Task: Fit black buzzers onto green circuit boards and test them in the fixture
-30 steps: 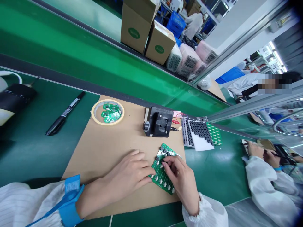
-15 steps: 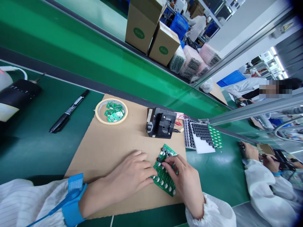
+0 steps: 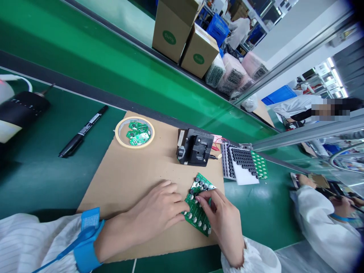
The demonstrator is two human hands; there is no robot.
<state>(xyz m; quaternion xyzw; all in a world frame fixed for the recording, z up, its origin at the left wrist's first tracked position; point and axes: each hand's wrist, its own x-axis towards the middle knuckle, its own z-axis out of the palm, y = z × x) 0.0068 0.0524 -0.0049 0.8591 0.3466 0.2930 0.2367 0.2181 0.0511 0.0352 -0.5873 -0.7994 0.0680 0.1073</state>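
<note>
A green circuit board (image 3: 196, 212) lies tilted on the brown cardboard sheet (image 3: 119, 189), with several small black round parts (image 3: 201, 183) at its far end and rows of pale metal parts nearer me. The index finger and thumb of my left hand (image 3: 159, 206) close on the board's left edge. Over the board's middle, my right hand (image 3: 222, 212) pinches with thumb and fingertips; whatever is between them is hidden. Just beyond the board stands a black fixture (image 3: 195, 147) with a knob.
A tape roll (image 3: 117, 138) encircles small green boards (image 3: 139, 134). Left of it are a black marker (image 3: 83, 131) and a dark cylindrical tool (image 3: 24, 110). At right, a foam tray (image 3: 243, 163) holds black round parts. A co-worker's sleeve (image 3: 315, 212) is farther right.
My right hand stays at nearly the same spot on the board, its fingers shifted slightly. My left hand holds its place. The co-worker's arms at right have moved.
</note>
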